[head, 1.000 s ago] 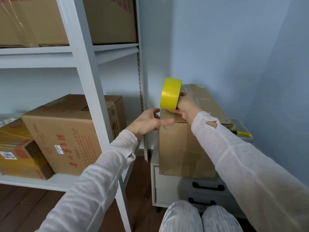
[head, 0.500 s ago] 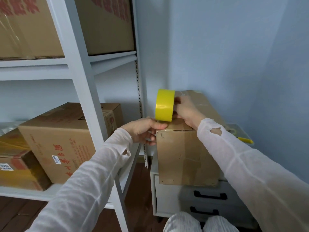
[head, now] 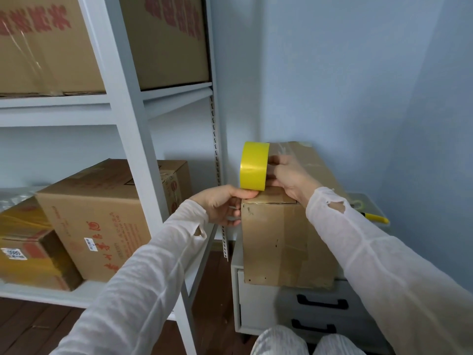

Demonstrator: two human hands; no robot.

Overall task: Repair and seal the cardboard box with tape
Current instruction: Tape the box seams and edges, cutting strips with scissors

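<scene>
Nearest, at the bottom edge, are the person's knees [head: 307, 342] in pale patterned fabric, with both white sleeves reaching forward above them. Just beyond stands a white drawer unit [head: 258, 301] with two black handles, and the box [head: 276, 242] sits on top of it, worn and creased, its near face slightly overhanging the front. The left hand [head: 225, 203] grips the box's near left top corner: the thumb lies over the top edge, its tip under the roll's lower rim, while the other fingers curl against the left side. Whether a strip of tape lies under that thumb cannot be told. The right hand [head: 289, 175] rests on the box's top and holds the yellow tape roll [head: 254, 167] upright on its edge above that same corner, fingers curled round the roll's right side and into its core. Behind the right sleeve, on the unit's far right, a yellow-handled tool [head: 376, 218] pokes out, mostly hidden. To the left rises a white rack [head: 133, 139]; its lower shelf carries a red-printed carton [head: 97, 221] and a yellow-taped carton [head: 28, 252], and its upper shelf carries two large cartons [head: 166, 39]. Farthest back, a pale blue wall [head: 345, 85] closes the corner.
</scene>
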